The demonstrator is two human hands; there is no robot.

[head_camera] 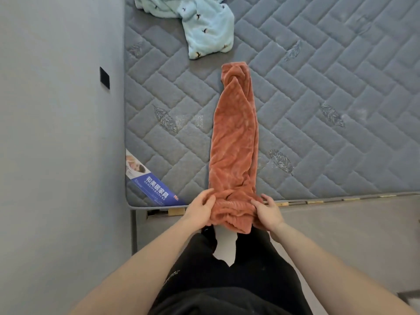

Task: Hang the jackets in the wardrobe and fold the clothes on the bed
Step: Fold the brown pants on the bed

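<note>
Orange fleece garment (235, 142) laid lengthwise on grey mattress (329, 87), left hand (201, 206) and right hand (268, 212) gripping its near end

Grey wall (56, 133), pale floor (341, 235)

Your light blue garment (200, 21) gets chopped off by the top edge, so you can't tell what kind of piece it is. The fingertips of your left hand (201, 206) and right hand (268, 211) are buried in the orange garment (235, 133), whose near end hides the mattress (318, 98) edge. The small print on the blue label (154, 189) is too tiny to read.
</note>
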